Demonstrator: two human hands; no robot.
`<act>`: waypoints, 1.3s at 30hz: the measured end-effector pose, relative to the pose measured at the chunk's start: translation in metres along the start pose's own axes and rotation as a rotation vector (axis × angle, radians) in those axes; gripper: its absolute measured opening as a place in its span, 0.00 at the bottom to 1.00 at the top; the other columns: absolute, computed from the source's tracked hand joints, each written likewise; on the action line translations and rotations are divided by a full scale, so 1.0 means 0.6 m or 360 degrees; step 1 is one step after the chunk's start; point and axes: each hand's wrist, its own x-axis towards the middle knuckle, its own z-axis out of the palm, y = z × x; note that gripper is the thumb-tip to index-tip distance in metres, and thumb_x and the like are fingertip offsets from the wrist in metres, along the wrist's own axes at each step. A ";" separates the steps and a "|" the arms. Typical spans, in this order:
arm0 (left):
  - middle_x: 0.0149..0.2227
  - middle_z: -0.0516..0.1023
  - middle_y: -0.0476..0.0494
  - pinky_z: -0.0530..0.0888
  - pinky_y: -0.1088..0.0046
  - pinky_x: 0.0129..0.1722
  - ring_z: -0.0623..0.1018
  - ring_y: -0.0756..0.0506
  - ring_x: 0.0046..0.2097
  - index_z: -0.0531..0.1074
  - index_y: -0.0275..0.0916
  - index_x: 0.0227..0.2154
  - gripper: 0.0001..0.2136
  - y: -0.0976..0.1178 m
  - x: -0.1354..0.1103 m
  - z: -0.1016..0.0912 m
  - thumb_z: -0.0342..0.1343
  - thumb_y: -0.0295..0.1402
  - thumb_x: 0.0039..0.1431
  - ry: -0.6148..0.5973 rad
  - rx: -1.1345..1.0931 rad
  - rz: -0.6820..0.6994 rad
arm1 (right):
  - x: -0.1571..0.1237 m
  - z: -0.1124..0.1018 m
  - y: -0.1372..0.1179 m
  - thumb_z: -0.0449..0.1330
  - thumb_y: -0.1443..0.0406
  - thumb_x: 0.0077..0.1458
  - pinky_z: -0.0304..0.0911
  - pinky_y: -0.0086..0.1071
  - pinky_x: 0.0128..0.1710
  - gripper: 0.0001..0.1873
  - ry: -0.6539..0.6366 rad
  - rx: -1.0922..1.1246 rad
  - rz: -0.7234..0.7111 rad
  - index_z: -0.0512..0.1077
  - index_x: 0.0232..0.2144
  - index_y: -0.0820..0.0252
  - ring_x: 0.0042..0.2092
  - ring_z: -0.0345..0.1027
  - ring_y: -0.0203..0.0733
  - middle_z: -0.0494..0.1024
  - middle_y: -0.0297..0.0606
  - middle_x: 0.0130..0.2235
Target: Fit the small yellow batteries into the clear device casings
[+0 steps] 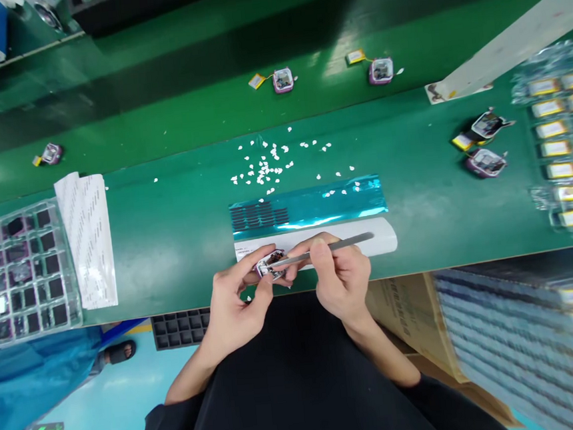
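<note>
My left hand pinches a small purple case with open electronics inside, held just past the near edge of the green bench. My right hand grips metal tweezers, whose tips reach left into the purple case. Just beyond my hands lie a white strip and a shiny teal sheet carrying rows of small dark pads. Small white peeled bits are scattered behind the sheet.
A clear tray of dark parts and a white liner sheet sit at left. More purple cases with yellow batteries lie farther back and right. Trays of yellow-labelled batteries stand at right, cartons below.
</note>
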 end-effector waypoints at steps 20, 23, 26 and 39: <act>0.36 0.86 0.43 0.80 0.71 0.39 0.85 0.45 0.36 0.77 0.38 0.42 0.09 -0.033 0.059 -0.013 0.55 0.36 0.70 -0.0090 0.0187 0.0139 | 0.099 -0.106 0.050 0.59 0.62 0.67 0.72 0.49 0.51 0.11 -0.0291 -0.0765 -0.0435 0.83 0.42 0.48 0.44 0.81 0.48 0.86 0.33 0.44; 0.40 0.86 0.44 0.78 0.64 0.49 0.83 0.43 0.42 0.78 0.40 0.42 0.09 -0.039 0.093 -0.019 0.53 0.34 0.70 -0.0116 0.0630 0.0426 | 0.111 -0.111 0.065 0.58 0.61 0.67 0.73 0.48 0.50 0.12 -0.0327 -0.0761 -0.0391 0.83 0.42 0.49 0.45 0.81 0.47 0.86 0.34 0.45; 0.50 0.84 0.43 0.64 0.49 0.67 0.80 0.42 0.52 0.76 0.41 0.46 0.10 -0.046 0.120 -0.021 0.50 0.31 0.72 -0.0256 0.0906 0.0697 | 0.116 -0.115 0.071 0.60 0.59 0.66 0.74 0.46 0.49 0.11 -0.0346 -0.0749 -0.0352 0.83 0.41 0.50 0.46 0.80 0.47 0.86 0.35 0.45; 0.51 0.83 0.43 0.51 0.41 0.73 0.75 0.43 0.55 0.74 0.41 0.48 0.11 -0.076 0.145 -0.022 0.47 0.27 0.72 -0.0372 0.1050 0.0793 | 0.128 -0.126 0.078 0.61 0.61 0.67 0.73 0.41 0.47 0.10 -0.0499 -0.0685 -0.0353 0.83 0.44 0.48 0.44 0.79 0.43 0.86 0.33 0.43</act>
